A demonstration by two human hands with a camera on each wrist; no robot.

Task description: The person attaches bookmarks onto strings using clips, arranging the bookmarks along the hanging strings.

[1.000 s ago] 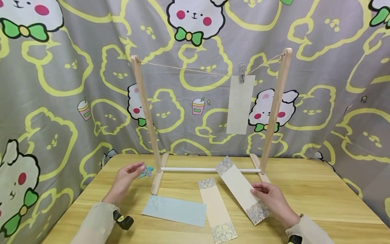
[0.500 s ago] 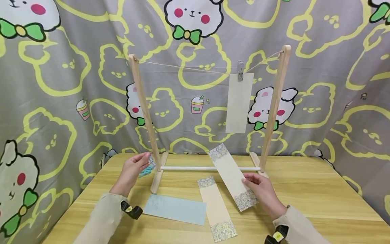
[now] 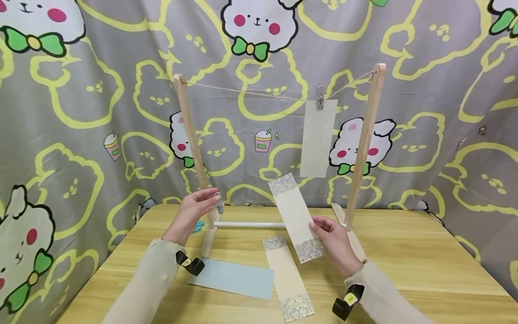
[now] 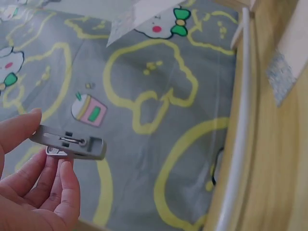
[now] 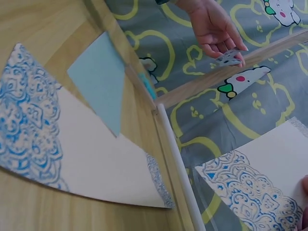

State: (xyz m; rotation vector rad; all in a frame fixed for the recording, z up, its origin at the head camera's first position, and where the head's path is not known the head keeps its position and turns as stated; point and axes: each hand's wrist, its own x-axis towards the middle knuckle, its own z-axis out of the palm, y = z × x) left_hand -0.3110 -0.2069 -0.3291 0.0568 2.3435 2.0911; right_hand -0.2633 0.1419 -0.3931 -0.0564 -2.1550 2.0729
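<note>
Between thumb and fingers, my left hand (image 3: 193,213) pinches a grey clothespin (image 4: 72,142) by its handle end, beside the rack's left post. My right hand (image 3: 333,240) pinches the right edge of a cream card (image 3: 294,216) with lace-patterned ends, raised and tilted above the table. Below it lies a second patterned card (image 3: 286,279). A pale blue card (image 3: 234,279) lies to the left, meeting that card's edge. From the string (image 3: 243,92) hangs a plain cream card (image 3: 319,139), held by a grey clothespin (image 3: 319,98).
A wooden rack stands on the table (image 3: 413,265), with a left post (image 3: 193,139), a right post (image 3: 367,144) and a white crossbar (image 3: 251,224). Teal clothespins (image 3: 198,226) lie behind my left hand. A patterned curtain (image 3: 259,180) closes off the back.
My left hand has risen and moved right with the grey clothespin, away from the teal ones. My right hand has lifted the patterned card up and to the left.
</note>
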